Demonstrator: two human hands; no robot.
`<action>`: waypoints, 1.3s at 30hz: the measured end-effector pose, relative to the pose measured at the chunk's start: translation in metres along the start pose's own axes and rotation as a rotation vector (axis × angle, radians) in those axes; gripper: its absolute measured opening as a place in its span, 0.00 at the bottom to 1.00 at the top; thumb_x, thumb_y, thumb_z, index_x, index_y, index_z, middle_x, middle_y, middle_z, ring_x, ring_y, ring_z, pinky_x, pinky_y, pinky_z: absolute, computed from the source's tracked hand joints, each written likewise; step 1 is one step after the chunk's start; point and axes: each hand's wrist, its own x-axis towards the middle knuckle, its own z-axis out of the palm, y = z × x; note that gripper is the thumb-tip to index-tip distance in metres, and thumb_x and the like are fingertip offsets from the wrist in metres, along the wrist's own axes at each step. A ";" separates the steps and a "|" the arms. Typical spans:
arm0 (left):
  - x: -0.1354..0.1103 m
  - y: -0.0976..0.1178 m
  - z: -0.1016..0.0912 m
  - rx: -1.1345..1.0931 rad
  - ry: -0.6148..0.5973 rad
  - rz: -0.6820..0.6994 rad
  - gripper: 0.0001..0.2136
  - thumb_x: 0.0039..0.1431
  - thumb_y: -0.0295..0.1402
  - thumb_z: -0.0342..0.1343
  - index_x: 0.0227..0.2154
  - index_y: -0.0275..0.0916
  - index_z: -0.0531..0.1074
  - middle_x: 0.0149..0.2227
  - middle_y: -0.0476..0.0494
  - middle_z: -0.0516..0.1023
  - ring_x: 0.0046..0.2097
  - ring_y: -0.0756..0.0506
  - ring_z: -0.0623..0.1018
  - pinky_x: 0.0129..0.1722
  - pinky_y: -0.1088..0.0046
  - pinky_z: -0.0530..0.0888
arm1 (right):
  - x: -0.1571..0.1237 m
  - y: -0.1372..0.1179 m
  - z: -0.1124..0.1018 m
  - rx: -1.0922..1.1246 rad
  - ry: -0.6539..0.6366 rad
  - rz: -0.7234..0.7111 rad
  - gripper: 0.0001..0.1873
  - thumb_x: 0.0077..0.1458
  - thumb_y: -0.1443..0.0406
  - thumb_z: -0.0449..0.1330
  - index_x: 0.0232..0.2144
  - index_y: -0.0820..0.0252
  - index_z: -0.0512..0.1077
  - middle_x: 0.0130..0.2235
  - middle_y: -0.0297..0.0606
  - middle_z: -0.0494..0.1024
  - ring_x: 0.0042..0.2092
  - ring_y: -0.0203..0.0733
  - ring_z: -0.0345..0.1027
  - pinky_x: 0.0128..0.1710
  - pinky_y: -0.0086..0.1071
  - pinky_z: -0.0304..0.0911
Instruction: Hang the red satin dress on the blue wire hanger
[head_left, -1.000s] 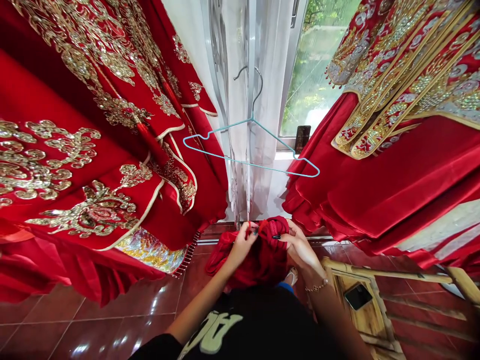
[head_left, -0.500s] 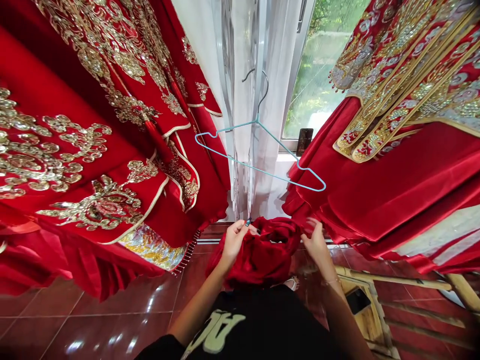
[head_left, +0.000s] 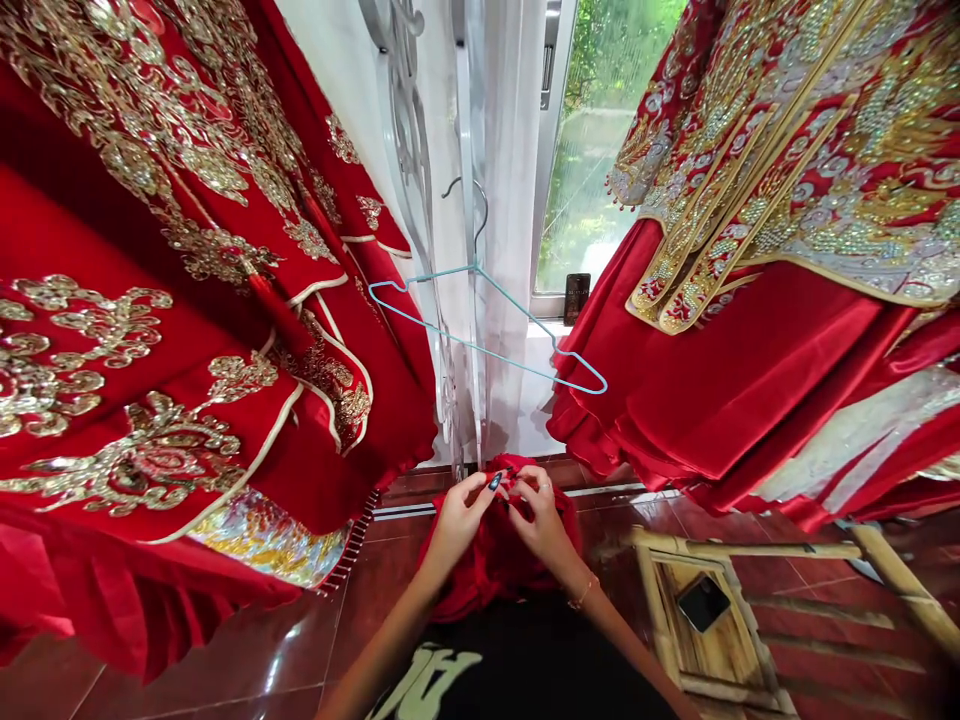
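My left hand (head_left: 457,522) and my right hand (head_left: 541,520) come together low in the view, their fingertips pinching a bunched red satin garment (head_left: 495,565) in front of my black printed top (head_left: 480,670). Most of the garment is gathered below my hands, and its shape is hidden in the folds. Above my hands, well out of reach of the fingers, a pale blue wire coat hanger (head_left: 480,330) hangs in front of a white sheer curtain (head_left: 510,200).
Large red robes with gold embroidery (head_left: 150,330) hang on the left, and another (head_left: 750,300) hangs on the right. A bamboo stool (head_left: 675,620) holding a phone (head_left: 703,603) stands at lower right. Beyond the curtain are a window (head_left: 600,140) and a dark object on its sill (head_left: 577,298). Polished red tiles (head_left: 247,660) cover the floor.
My hands have drawn closer together, and the red garment is bunched tighter between them. The whole view has shifted, with the hanger now lower and further left.
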 end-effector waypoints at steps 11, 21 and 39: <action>-0.024 -0.028 -0.013 -0.041 0.066 -0.111 0.14 0.50 0.45 0.59 0.29 0.38 0.79 0.40 0.36 0.84 0.44 0.38 0.81 0.53 0.59 0.75 | 0.004 -0.011 0.003 0.206 -0.470 -0.046 0.08 0.53 0.64 0.58 0.23 0.57 0.71 0.24 0.31 0.72 0.27 0.36 0.63 0.32 0.30 0.65; -0.029 -0.033 -0.121 -0.040 0.204 -0.085 0.20 0.48 0.37 0.59 0.45 0.39 0.81 0.54 0.38 0.80 0.54 0.35 0.80 0.60 0.50 0.71 | 0.009 0.031 -0.096 0.380 0.042 0.164 0.23 0.50 0.62 0.61 0.50 0.51 0.77 0.53 0.42 0.80 0.58 0.49 0.71 0.65 0.51 0.57; -0.017 0.033 -0.166 0.526 0.274 0.401 0.21 0.64 0.45 0.55 0.55 0.40 0.75 0.64 0.38 0.69 0.66 0.37 0.67 0.68 0.53 0.62 | 0.166 -0.101 -0.187 -0.353 -0.096 -0.384 0.22 0.56 0.61 0.61 0.52 0.60 0.77 0.49 0.43 0.82 0.47 0.51 0.78 0.51 0.43 0.72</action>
